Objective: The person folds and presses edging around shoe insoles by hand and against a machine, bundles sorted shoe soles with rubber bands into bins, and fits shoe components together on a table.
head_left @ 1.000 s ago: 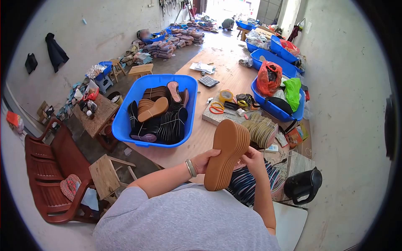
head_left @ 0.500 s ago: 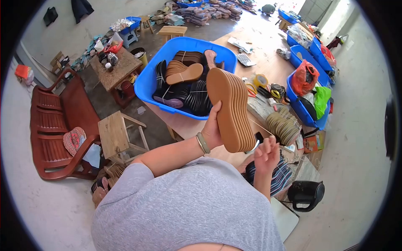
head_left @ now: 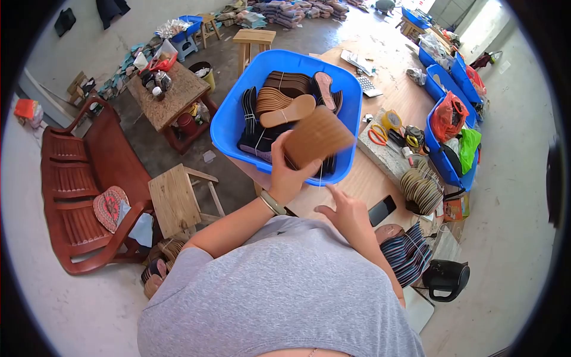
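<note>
My left hand (head_left: 288,177), a bangle at its wrist, is closed around a stack of tan shoe soles (head_left: 319,138). The stack is blurred and hangs over the near side of a blue plastic tub (head_left: 221,134). A pale string (head_left: 322,175) dangles below it. My right hand (head_left: 350,213) is held just right of the tub's near rim, thumb and index finger apart, with nothing seen in it. Inside the tub lie tied bundles of soles: tan soles (head_left: 288,112), dark brown soles (head_left: 287,83) and black soles (head_left: 250,110).
On the table (head_left: 351,169) are a phone (head_left: 382,210), orange-handled scissors (head_left: 377,134), a tape roll (head_left: 391,120) and a calculator (head_left: 369,87). Further sole stacks (head_left: 421,186) and striped soles (head_left: 407,253) lie right, near a black kettle (head_left: 446,279). A wooden stool (head_left: 173,199) stands left.
My left hand has tilted the sole stack and lowered it leftward over the tub. My right hand has moved left and spread its fingers. The view has shifted slightly.
</note>
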### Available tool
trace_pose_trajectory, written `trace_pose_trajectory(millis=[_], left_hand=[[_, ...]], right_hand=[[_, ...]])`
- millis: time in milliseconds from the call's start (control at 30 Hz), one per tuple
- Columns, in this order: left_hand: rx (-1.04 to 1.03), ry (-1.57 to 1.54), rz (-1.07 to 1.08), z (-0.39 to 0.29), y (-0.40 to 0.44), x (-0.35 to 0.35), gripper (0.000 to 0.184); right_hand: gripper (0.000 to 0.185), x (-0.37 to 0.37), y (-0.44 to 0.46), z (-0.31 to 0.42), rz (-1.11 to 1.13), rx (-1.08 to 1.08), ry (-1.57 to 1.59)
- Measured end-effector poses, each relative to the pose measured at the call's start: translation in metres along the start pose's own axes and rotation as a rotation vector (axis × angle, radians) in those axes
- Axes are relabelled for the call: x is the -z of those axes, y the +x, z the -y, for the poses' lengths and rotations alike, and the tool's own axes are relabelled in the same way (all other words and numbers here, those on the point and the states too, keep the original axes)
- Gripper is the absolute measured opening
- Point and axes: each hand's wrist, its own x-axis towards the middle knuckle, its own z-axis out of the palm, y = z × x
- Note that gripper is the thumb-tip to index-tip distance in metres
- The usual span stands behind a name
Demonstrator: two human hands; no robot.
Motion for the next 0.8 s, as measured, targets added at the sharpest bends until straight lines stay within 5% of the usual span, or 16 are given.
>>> trace_pose_trajectory(millis=[67, 233, 400, 600, 733, 800], left_hand=[[-0.075, 0.099, -0.023, 0.000, 0.014, 0.012, 0.051], [0.313, -0.152, -0.001, -0.004, 0.040, 0.026, 0.052], [0.827, -0.412, 0.016, -0.003, 0.061, 0.024, 0.058], [0.906, -0.269, 0.162, -0.003, 0.085, 0.014, 0.059], [1.050, -0.108, 0.546, -0.017, 0.088, -0.002, 0.059], [1.070, 0.050, 0.626, -0.024, 0.088, -0.011, 0.057]], right_hand=[[0.088, -0.026, 0.021, 0.015, -0.457, 0.065, -0.451], [0.094, -0.033, 0.069, 0.013, -0.643, 0.110, -0.333], [0.096, -0.037, 0.067, -0.013, -0.682, 0.240, -0.396], [0.090, -0.037, 0.054, -0.008, -0.639, 0.161, -0.465], [0.077, -0.019, 0.065, -0.048, -0.819, 0.287, -0.533], [0.052, 0.000, 0.065, -0.040, -0.847, 0.226, -0.489]])
